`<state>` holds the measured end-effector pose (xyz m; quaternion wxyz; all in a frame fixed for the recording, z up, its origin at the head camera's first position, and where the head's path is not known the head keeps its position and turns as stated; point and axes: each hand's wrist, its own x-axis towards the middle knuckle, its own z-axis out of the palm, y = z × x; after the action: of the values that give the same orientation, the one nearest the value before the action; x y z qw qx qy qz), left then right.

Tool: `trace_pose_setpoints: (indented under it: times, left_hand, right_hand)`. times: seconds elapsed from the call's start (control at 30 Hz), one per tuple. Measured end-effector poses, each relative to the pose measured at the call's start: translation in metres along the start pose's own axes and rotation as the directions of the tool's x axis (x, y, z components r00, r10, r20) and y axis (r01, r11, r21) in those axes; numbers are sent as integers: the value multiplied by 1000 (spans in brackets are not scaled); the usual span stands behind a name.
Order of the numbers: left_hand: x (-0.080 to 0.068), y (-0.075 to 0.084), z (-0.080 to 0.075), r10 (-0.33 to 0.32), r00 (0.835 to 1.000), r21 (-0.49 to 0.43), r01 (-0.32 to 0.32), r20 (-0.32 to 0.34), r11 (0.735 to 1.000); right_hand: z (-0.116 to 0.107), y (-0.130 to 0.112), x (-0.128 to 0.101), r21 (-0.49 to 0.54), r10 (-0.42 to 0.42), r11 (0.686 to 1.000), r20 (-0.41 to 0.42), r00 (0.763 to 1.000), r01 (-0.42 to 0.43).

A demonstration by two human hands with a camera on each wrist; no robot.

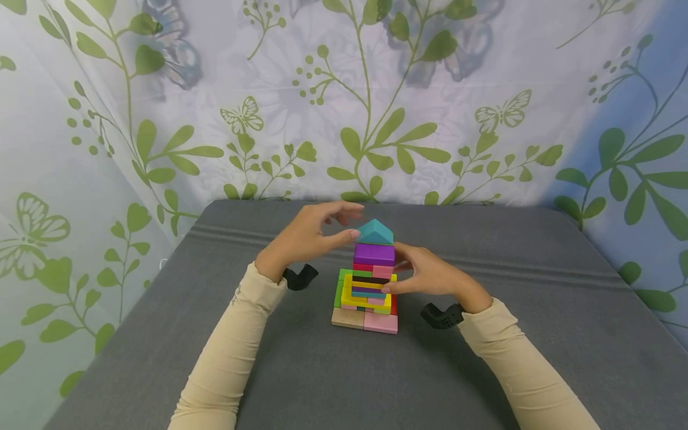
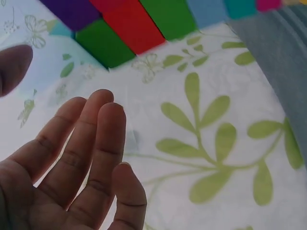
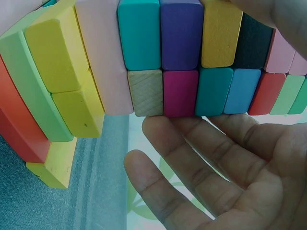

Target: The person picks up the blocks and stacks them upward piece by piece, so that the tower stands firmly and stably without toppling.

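Note:
A tower of coloured wooden blocks [image 1: 374, 255] stands on a wider base, topped by a teal triangular block [image 1: 375, 233]. My left hand [image 1: 317, 233] is raised at the tower's upper left, its thumb tip close beside the triangle; whether it touches cannot be told. Spread, nearly straight fingers [image 2: 110, 129] show in the left wrist view, with nothing in the palm. On the tower's right, my right hand [image 1: 430, 272] has its thumb at the near face and its other fingers behind. Those relaxed fingers [image 3: 163, 139] lie along the stacked blocks [image 3: 180, 91] in the right wrist view.
The base [image 1: 347, 318] carries stepped layers of pink, yellow, green and plain wood blocks. It rests on a grey cloth-covered table [image 1: 301, 370]. Behind hangs a white curtain [image 1: 301, 137] with green leaves and butterflies. Black wrist mounts [image 1: 442, 316] sit below both hands.

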<state>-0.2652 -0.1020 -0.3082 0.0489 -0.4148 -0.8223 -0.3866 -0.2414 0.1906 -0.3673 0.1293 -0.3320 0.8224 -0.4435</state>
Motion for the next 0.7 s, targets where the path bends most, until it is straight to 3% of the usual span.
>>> trace_pose_setpoints:
  times: [0.27,0.4,0.53,0.7]
  left_hand:
    - [-36,-26,-16,-88,995,24,89,-41,996]
    - [-56,-46,-26,-171,985,29,172,-27,985]
    - [-78,-69,-38,-283,958,38,282,34,959]
    - [-104,-89,-51,-401,904,46,399,146,916]
  right_hand:
    - [0,-1,-1,-8,10,1000,-1,1000,-10]
    - [0,-1,-1,-8,8,1000,-3,1000,-8]
    - [0,-1,-1,-5,11,1000,-1,1000,-11]
    - [0,-1,-1,-5,17,1000,2,1000,-17]
